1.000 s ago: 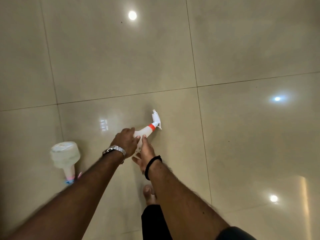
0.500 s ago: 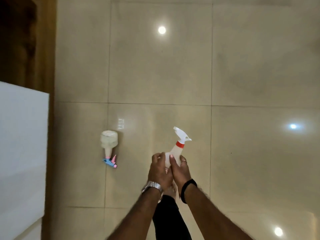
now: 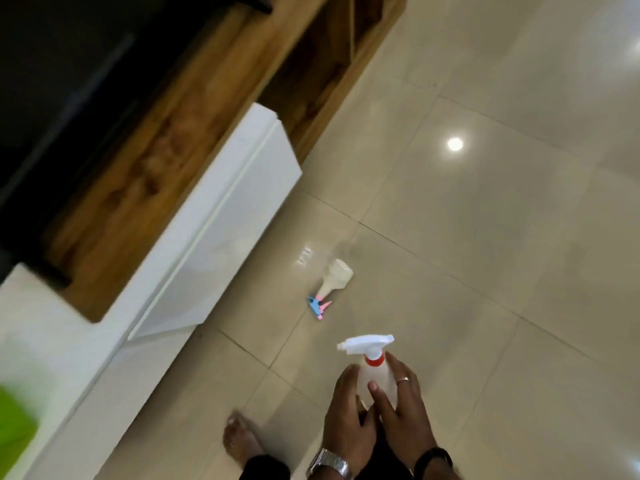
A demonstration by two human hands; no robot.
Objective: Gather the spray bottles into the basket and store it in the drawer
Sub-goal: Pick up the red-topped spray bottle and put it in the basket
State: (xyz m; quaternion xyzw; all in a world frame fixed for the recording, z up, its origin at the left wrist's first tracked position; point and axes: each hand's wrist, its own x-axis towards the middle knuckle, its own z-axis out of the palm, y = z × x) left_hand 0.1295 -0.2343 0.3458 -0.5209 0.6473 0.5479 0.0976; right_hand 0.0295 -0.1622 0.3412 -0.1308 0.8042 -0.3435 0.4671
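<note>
Both hands hold a white spray bottle with a red collar and white trigger head, upright and lifted off the floor, low in the view. My left hand wraps its left side, my right hand its right side. A second spray bottle, pale with a blue and pink trigger, lies on its side on the tiled floor beyond the hands, near the white drawer front. A green shape shows at the left edge, blurred; I cannot tell whether it is the basket.
A low wooden cabinet with white drawer fronts runs along the left, with open wooden compartments further back. My bare foot stands on the glossy beige tiles. The view is blurred by motion.
The white bottle was lifted from the floor with both hands and now stands upright in them. The view swung left, bringing the cabinet, drawers and green shape into sight.
</note>
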